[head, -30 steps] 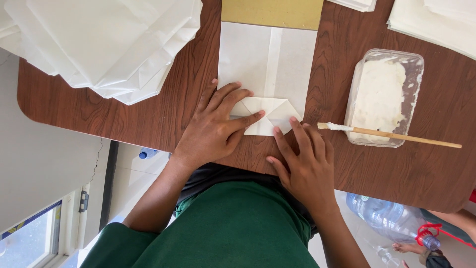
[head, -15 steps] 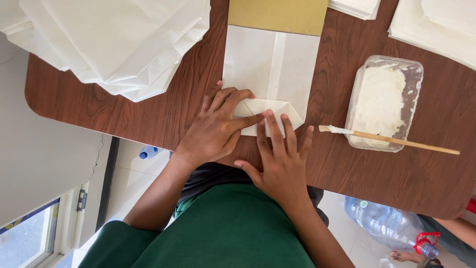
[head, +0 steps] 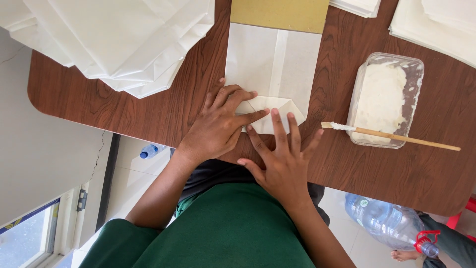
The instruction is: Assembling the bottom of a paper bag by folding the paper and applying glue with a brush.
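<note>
White paper bag (head: 272, 64) lies flat on brown wood table (head: 148, 114) just in front of the person, its near end folded into a pointed flap (head: 270, 111), w/ a tan sheet (head: 280, 14) over its far end. Left hand (head: 218, 126) presses flat on the flap's left part, fingers slightly spread & gripping nothing; right hand (head: 280, 161) lies flat beside it, fingers splayed apart, index & middle tips on the flap's near edge. To the right sits a clear tub of white paste (head: 384, 99) w/ a wooden stick (head: 391, 135) across its near rim; stacks of white bags (head: 114, 39) at far left, plastic bottle (head: 389, 223) on floor below table edge.
</note>
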